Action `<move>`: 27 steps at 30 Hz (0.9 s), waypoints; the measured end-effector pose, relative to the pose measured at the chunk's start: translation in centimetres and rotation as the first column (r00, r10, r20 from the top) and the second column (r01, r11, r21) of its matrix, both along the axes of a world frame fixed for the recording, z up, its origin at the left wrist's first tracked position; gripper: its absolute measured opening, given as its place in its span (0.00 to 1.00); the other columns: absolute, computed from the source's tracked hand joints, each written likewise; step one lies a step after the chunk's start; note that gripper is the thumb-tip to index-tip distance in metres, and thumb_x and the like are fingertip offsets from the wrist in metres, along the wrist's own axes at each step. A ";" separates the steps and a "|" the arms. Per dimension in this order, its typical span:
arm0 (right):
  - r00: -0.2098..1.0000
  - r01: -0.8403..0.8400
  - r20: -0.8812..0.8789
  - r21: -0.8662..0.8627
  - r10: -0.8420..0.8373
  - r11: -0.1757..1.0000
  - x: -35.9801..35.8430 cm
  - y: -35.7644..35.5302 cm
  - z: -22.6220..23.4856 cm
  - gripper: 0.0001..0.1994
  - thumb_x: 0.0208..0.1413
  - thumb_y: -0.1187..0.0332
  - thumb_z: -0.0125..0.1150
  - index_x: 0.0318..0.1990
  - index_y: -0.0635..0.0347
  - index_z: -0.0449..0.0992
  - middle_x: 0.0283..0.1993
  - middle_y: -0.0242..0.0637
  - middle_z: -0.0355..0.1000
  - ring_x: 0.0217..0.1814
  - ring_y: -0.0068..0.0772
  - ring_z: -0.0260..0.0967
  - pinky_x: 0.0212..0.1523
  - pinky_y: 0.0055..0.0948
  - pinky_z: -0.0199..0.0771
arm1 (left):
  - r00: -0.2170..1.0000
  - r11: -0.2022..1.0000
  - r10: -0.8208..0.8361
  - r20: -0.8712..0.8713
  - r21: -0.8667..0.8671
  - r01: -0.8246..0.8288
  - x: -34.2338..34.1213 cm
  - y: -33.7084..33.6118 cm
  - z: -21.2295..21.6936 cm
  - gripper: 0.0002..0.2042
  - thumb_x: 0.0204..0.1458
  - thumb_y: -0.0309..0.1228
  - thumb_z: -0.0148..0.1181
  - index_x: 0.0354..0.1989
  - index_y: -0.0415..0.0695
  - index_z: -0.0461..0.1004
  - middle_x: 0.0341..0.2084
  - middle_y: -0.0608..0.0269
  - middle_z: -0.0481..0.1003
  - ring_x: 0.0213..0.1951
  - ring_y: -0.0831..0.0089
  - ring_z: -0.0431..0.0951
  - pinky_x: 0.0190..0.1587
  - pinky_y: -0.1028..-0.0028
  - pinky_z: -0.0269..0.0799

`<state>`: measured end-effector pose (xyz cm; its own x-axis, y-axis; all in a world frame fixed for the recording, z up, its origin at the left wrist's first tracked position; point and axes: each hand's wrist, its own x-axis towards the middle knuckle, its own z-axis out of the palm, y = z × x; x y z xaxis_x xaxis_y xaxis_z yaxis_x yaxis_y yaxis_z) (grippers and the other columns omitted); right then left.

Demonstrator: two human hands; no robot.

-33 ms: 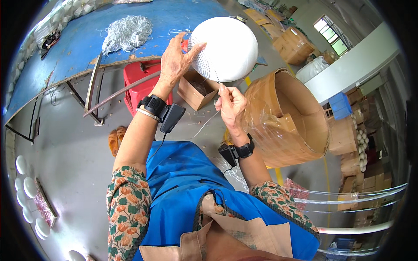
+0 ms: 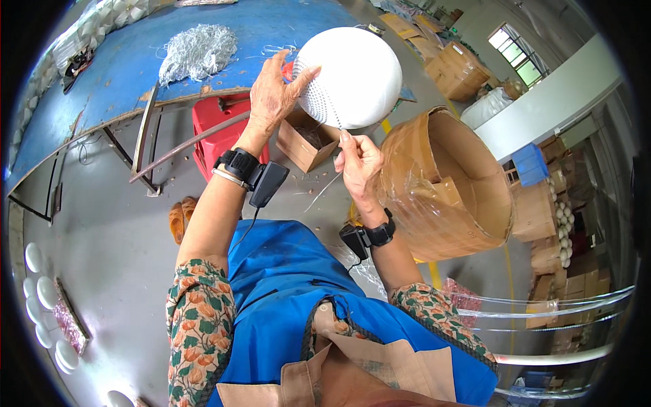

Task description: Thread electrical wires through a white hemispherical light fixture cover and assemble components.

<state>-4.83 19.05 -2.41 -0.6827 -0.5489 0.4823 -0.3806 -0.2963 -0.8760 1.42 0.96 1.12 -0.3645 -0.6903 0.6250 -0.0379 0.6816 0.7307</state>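
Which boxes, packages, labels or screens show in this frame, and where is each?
Small brown carton: open, on the floor below the left hand.
Large cardboard drum: round, open, partly film-wrapped, beside the right hand.
Stacked brown cartons: upper right, closed.
Blue crate: far right.
No labels or screens can be made out.

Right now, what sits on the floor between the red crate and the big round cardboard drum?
In the head view, a small open cardboard box sits between the red crate and the cardboard drum, below the white ball.
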 end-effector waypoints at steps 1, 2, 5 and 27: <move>1.000 0.002 0.002 0.000 -0.002 1.000 -0.1 -0.1 -0.1 0.11 0.55 0.68 0.55 0.23 0.64 0.69 0.13 0.28 0.63 0.12 0.13 0.58 0.13 0.14 0.57 | 1.000 1.000 -0.005 0.002 -0.008 0.005 0.1 0.2 0.3 0.37 0.43 0.59 0.54 0.50 0.35 0.65 0.43 0.44 0.69 0.47 0.53 0.69 0.48 0.63 0.65; 1.000 0.012 -0.012 0.007 -0.012 1.000 -0.2 -0.2 -0.1 0.11 0.55 0.68 0.55 0.23 0.63 0.69 0.12 0.28 0.63 0.12 0.13 0.58 0.13 0.14 0.57 | 1.000 1.000 -0.009 0.003 -0.015 0.010 0.1 0.3 0.4 0.35 0.44 0.59 0.53 0.49 0.37 0.66 0.42 0.45 0.69 0.46 0.53 0.69 0.47 0.63 0.65; 1.000 0.019 -0.026 0.020 -0.018 1.000 -0.1 -0.5 -0.1 0.12 0.55 0.68 0.55 0.22 0.63 0.68 0.11 0.28 0.63 0.12 0.13 0.59 0.13 0.15 0.57 | 0.993 0.998 -0.051 0.106 0.034 0.047 0.0 0.0 0.3 0.33 0.45 0.57 0.52 0.49 0.40 0.67 0.43 0.45 0.68 0.45 0.53 0.69 0.45 0.63 0.66; 0.997 -0.059 0.059 0.087 0.054 0.994 2.5 1.7 0.4 0.11 0.55 0.66 0.55 0.24 0.63 0.70 0.13 0.28 0.63 0.12 0.15 0.59 0.13 0.14 0.59 | 0.987 0.989 -0.123 0.102 0.089 0.114 0.4 0.7 0.6 0.52 0.27 0.66 0.61 0.56 0.36 0.58 0.49 0.45 0.63 0.51 0.55 0.67 0.51 0.64 0.64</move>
<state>-2.33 20.78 -2.00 -0.6742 -0.6261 0.3917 -0.3150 -0.2359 -0.9193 1.83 1.65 1.73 -0.5088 -0.6854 0.5209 -0.0412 0.6238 0.7805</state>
